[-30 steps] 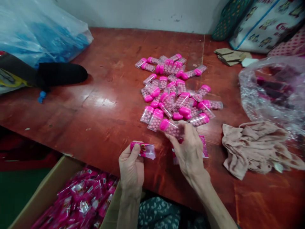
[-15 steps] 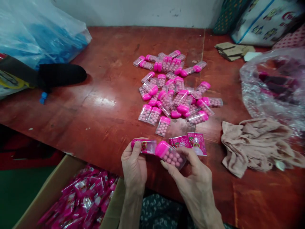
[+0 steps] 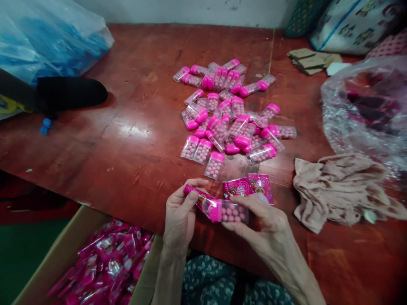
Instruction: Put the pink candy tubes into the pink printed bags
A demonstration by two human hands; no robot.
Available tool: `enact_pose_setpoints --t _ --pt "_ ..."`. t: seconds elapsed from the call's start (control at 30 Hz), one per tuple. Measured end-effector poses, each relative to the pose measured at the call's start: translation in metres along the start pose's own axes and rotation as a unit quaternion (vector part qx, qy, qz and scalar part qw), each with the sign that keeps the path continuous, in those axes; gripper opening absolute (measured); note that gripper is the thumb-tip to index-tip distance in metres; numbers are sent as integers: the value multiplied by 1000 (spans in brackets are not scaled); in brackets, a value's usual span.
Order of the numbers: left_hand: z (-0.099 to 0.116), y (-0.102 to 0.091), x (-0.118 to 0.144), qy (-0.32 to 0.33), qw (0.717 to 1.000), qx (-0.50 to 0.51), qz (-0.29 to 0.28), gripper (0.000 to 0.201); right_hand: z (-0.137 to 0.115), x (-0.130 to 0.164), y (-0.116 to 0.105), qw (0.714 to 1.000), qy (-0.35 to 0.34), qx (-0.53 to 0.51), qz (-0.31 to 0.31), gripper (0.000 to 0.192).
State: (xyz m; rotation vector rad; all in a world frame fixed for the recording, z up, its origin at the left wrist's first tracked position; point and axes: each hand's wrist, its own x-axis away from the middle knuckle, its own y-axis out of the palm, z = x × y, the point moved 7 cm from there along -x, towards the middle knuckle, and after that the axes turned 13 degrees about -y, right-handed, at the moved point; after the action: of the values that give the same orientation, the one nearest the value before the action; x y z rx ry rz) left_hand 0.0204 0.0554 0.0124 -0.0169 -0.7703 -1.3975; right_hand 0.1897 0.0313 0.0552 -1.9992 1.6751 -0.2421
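Note:
My left hand [image 3: 181, 212] pinches a pink printed plastic sleeve [image 3: 203, 202] between thumb and fingers. In my right hand [image 3: 263, 220] is a clear candy container [image 3: 234, 212] full of pink balls, gripped by its sides near the base. The container's pink cap end sits inside the open end of the sleeve and shows through it. Just beyond my right fingers, two flat pink printed sleeves [image 3: 237, 187] lie on the table. A loose pile of similar pink-capped containers [image 3: 219, 129] spreads farther back.
A cardboard box [image 3: 57, 250] of pink packets stands below the table edge at left. Blue-filled plastic bag [image 3: 63, 46] and a black object [image 3: 73, 93] occupy the back left. At right lie a beige cloth [image 3: 337, 190], a clear plastic bag [image 3: 337, 114] and cardboard pieces [image 3: 311, 61].
The container's cap has gone from beside the sleeve's mouth into it. My right hand has turned the container nearly level. The view has shifted slightly.

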Motion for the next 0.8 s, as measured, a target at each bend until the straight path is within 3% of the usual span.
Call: enact_pose_setpoints --t 0.1,0.37,0.5,0.63,0.8 --pt "1 3 0 6 999 -35 -15 12 3 -1 0 999 9 -42 -20 33" --pt "1 2 -1 21 997 -4 69 14 5 -1 4 997 29 -74 18 34" --pt "0 3 -2 -12 999 -38 32 21 11 1 1 996 48 -53 55 32" --pt "-4 2 -3 -55 997 -52 -7 19 16 3 4 996 56 -53 42 33" --pt "-9 0 -3 -64 997 -47 -23 18 21 9 7 991 84 -89 56 34"
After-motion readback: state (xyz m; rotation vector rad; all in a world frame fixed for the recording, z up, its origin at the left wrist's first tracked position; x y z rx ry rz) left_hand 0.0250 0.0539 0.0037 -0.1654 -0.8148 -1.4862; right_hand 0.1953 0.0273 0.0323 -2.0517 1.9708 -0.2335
